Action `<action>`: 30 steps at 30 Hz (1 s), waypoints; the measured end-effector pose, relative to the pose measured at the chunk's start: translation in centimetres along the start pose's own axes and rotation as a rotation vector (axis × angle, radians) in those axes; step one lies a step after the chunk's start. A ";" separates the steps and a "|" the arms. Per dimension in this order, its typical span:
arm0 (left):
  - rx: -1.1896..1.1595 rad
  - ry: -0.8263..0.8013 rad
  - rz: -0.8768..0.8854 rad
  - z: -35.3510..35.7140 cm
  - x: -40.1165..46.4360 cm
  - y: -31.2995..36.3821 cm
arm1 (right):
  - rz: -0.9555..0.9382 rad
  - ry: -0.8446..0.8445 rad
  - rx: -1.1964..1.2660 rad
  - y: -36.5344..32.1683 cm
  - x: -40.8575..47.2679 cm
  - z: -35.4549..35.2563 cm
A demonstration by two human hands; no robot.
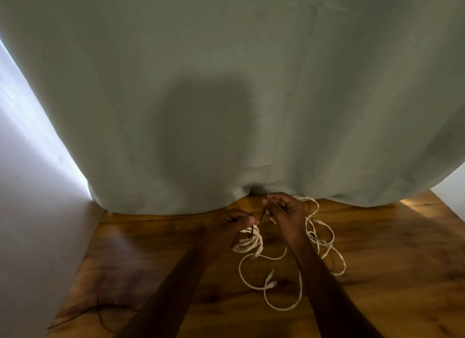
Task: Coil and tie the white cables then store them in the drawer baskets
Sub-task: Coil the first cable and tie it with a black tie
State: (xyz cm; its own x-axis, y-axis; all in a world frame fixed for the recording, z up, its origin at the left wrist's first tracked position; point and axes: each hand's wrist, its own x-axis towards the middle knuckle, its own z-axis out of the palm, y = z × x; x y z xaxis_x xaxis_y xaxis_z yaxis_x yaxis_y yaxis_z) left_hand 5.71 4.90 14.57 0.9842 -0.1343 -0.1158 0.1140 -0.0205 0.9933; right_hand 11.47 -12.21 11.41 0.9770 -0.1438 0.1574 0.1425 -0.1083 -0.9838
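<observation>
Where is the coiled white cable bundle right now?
In the head view, right of centre, low: the coiled bundle hangs from the left hand, above the wooden table.

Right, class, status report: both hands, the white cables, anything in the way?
Left hand grips coiled white cable bundle; both hands pinch thin dark tie cord, right hand too. Loose white cables uncoiled on wooden floor. Nothing blocking.

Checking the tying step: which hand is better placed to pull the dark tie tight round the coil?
Probably the right hand: it pinches the dark tie's free upper end, above the coil. The left hand grips the coiled white cable, so it should steady it.
</observation>
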 end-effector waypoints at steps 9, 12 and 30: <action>-0.001 -0.016 0.036 -0.2 -1.0 0.1 | -0.182 -0.092 0.067 -1.5 -3.9 -0.2; 0.063 -0.038 0.032 -0.1 -1.2 0.2 | -0.241 -0.122 0.095 -1.1 -4.4 -0.2; 0.089 -0.035 0.136 -0.5 -1.0 0.9 | -0.220 -0.105 0.156 -1.0 -5.3 0.3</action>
State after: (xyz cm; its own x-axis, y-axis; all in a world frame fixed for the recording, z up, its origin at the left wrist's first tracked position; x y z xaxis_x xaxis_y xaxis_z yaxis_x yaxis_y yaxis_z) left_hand 4.87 5.53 15.62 0.9841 -0.1766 0.0181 -0.0340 -0.0872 0.9956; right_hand 6.22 -11.04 11.57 0.9299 -0.0303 0.3665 0.3673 0.0277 -0.9297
